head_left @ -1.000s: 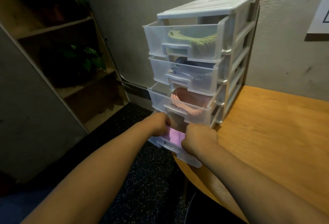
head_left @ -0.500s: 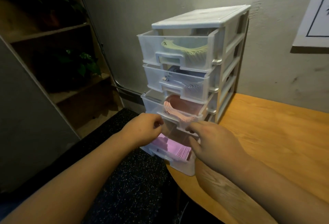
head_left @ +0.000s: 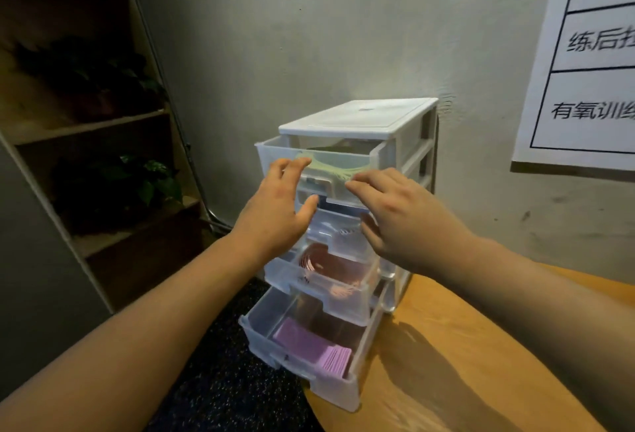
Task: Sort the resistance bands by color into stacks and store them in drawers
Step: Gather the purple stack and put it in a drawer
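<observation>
Head view showed both hands spread, gripping nothing. Left hand (head_left: 275, 215) and right hand (head_left: 409, 218) hovered before the top drawer (head_left: 364, 170).

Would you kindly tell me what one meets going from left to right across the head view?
First the potted plant, then the left hand, then the right hand, and last the wall poster.

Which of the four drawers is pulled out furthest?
The bottom drawer, the one holding the purple bands. Its front juts well past the pink-band drawer directly above it, leaving its contents exposed from above.
</observation>
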